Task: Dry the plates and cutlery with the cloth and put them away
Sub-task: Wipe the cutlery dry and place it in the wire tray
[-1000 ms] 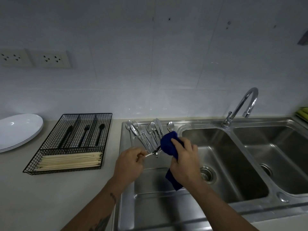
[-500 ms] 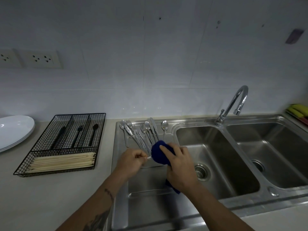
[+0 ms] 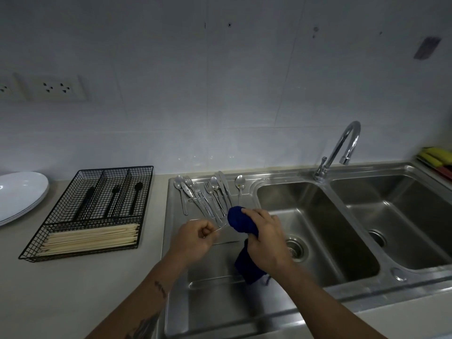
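At the far left edge of the pale counter sits a stack of white plates, partly cut off by the frame; the exact number cannot be told. On the wall above are two socket plates, one cropped at the edge. Just right of the plates lies a black wire cutlery tray. Its three narrow back compartments hold three black utensils, one in each, and its long front compartment holds a bundle of pale wooden chopsticks, too many to count.

Next comes the steel draining board of the sink. At its back, loose silver cutlery lies fanned out: about three spoons, at least two forks and a knife, overlapping so the count is uncertain.

Over the draining board, in front of that cutlery, the left hand is curled closed, pinching the thin handle of one silver piece. Its other end is buried in a blue cloth, so its type cannot be told. The right hand grips the cloth, bunched around that end, and the cloth's tail hangs below the wrist.

To the right are two steel sink basins, each with one drain, and a single curved tap behind the divider. At the far right edge lie yellow-green and red sponges, partly out of frame.
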